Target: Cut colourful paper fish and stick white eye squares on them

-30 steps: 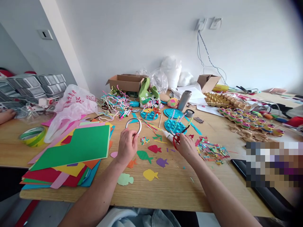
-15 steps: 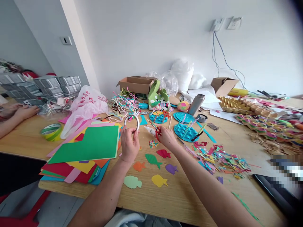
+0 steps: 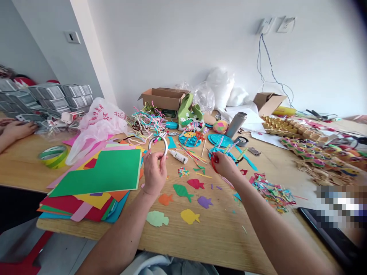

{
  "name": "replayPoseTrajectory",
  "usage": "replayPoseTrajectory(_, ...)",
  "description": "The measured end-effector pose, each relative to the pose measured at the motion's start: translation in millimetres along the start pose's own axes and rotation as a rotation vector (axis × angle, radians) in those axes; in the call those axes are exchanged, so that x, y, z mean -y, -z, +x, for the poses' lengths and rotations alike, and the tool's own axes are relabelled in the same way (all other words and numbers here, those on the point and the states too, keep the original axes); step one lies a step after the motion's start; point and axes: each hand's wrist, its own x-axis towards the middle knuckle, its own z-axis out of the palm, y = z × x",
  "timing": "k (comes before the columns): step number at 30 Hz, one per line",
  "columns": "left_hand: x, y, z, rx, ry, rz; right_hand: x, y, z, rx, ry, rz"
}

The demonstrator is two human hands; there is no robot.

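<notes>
With left hand (image 3: 155,173), gripping white ring (image 3: 165,146) upright above table (image 3: 223,244); with right hand (image 3: 225,165), forearm outstretched, holding red scissors (image 3: 213,163) near blue plates (image 3: 220,139). Nozzled bottle (image 3: 179,156) lying between. Behind, open cardboard box (image 3: 162,101), contents hidden; left, crumpled translucent bag (image 3: 103,122). Nearer, paper fish (image 3: 182,192), flat, rounded, with notched tails.

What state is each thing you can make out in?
White ring: held up in the left hand
Red-handled scissors: gripped by the right hand; blade opening unclear
White bottle: lying on its side
Long cardboard box: open
Yellow paper fish: cut out, lying flat
Red-printed plastic bag: crumpled
</notes>
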Motion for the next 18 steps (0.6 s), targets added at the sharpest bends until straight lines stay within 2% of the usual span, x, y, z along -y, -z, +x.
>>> replayPoseTrajectory(3,-0.6,-0.9,-1.5,-0.001,-0.002,0.001,-24.7,-1.7,-14.5,0.045,-0.016,-0.048)
replayPoseTrajectory(7,-0.6,-2.8,-2.8,-0.005,-0.013,-0.009,-31.0,-7.8,-26.0,0.077,-0.027,-0.073)
replayPoseTrajectory(18,2.0,-5.1,-4.7,0.005,-0.049,-0.021,20.7,-25.8,0.2,0.149,0.027,0.0)
